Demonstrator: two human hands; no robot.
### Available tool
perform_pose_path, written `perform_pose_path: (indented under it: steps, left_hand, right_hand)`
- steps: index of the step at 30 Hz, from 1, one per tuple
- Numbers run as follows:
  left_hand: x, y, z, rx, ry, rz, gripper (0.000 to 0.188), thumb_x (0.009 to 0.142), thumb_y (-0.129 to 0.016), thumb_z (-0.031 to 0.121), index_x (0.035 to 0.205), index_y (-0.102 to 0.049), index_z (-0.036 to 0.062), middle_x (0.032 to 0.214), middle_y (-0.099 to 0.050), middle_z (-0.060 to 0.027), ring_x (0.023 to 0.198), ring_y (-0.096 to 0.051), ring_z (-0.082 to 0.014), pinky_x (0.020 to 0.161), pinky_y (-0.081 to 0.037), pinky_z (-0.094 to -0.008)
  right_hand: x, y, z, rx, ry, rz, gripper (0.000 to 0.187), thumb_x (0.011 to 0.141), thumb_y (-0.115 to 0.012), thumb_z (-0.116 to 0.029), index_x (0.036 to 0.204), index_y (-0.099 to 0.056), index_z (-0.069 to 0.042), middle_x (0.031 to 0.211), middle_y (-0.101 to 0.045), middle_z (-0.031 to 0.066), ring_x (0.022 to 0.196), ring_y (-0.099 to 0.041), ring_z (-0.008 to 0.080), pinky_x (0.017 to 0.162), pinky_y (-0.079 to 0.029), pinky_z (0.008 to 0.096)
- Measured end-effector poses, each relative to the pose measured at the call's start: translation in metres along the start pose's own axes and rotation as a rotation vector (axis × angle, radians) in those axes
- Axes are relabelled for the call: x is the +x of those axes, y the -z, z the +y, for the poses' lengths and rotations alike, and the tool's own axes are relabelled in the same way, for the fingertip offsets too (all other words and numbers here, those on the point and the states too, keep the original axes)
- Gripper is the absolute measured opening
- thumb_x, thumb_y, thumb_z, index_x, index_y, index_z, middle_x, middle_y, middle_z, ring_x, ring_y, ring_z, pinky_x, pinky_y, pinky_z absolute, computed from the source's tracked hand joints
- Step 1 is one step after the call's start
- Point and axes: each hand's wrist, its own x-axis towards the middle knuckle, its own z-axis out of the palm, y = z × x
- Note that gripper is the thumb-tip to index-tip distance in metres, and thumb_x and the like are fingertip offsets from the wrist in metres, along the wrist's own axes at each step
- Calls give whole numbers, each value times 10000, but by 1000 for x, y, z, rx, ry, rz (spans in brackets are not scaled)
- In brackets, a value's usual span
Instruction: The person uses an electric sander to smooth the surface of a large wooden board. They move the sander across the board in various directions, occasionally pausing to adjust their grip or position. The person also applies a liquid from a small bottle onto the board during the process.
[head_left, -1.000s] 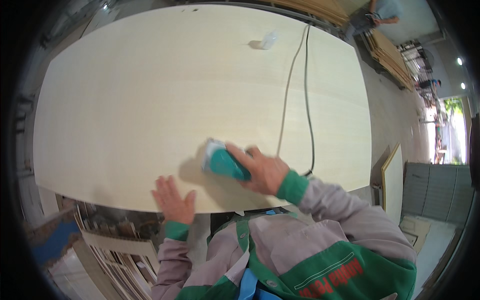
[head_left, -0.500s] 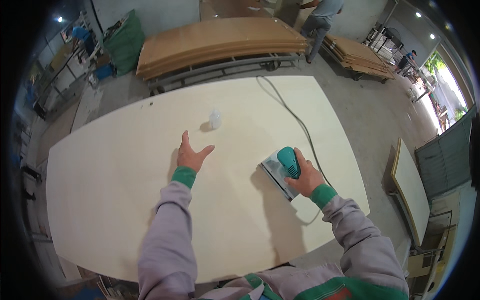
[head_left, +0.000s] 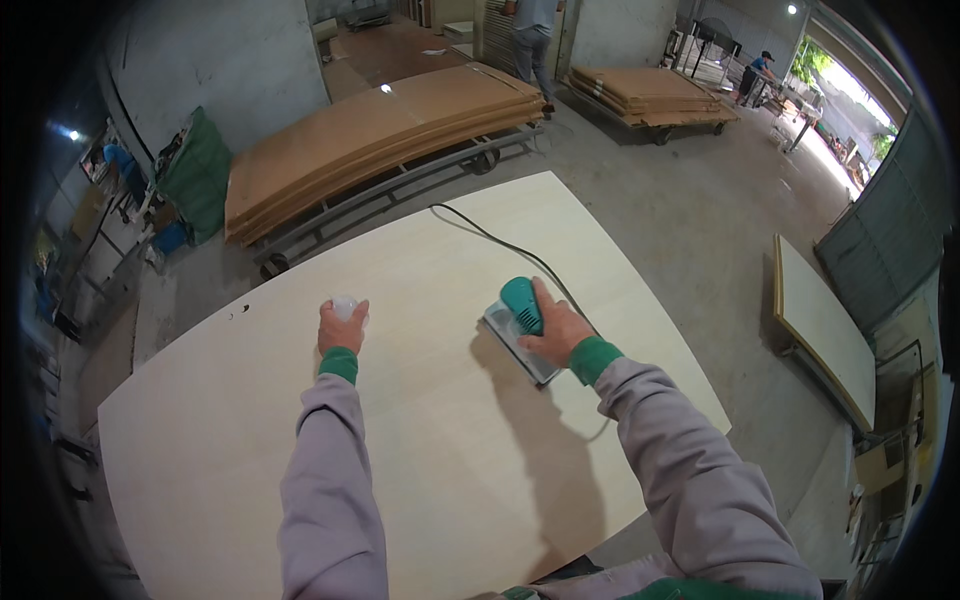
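- I see the sander lying flat on the pale panel, right of the panel's middle and near its right edge.
- My right hand is closed over the sander's green grip, with the fingers wrapped on top of it.
- I judge the sander to be rigid and somewhat heavy for one hand. The rounded green grip looks like the proper place to hold it, because the flat grey base should stay against the wood.
- Its cord runs from the sander toward the far edge of the panel. I think it is soft and could drag or catch if the tool is turned.
- My left hand is left of the sander, well apart from it. It rests on a small white object, and I cannot tell if the fingers grip it or only cover it.
- The white object is mostly hidden by the hand, so I cannot say what it is. It looks small and light.
- The panel seems stiff, smooth and large. Its near edge is cut off by my sleeves and the picture's border.
- The sander's underside and any switch are hidden, so I cannot tell if it is running.
- Beyond the panel's far edge, stacked brown boards lie on a trolley.
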Motion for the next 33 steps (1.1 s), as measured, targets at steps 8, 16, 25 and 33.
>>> perform_pose_path:
  steps: [8,16,25,33]
  left_hand:
    - [-72,22,182,-233,-531,-459,601,793,-872,502,1183,-682,86,1059,-737,-94,890,-715,-230,833,-562,-368]
    - [-308,-105,209,242,-561,-969,635,861,-782,466,1398,-590,187,1334,-624,-144,1231,-627,-346,1056,-497,-454]
    - [-365,-137,154,313,-643,-990,666,858,-793,317,1434,-493,171,1366,-587,-131,1193,-639,-356,1001,-527,-496]
    - [-293,-72,163,685,-619,-1152,1010,723,-851,493,1529,-412,70,1222,-682,-199,1155,-678,-375,941,-549,-513]
  right_hand:
    - [-49,-105,-121,92,256,-274,1119,878,-759,-321,1664,22,-164,1312,-505,433,1100,-638,543,966,-541,556]
    - [-173,-151,-222,247,236,-668,948,892,-654,-249,1640,-130,-502,1379,-486,263,1203,-632,484,1022,-500,549]
    - [-226,-152,-201,143,222,-758,949,876,-664,-293,1641,-140,-498,1358,-484,272,1161,-637,514,1023,-483,578]
    - [-185,-198,-211,127,135,-442,709,983,-516,-472,1634,-236,-478,1455,-500,229,1246,-569,490,1093,-398,569]
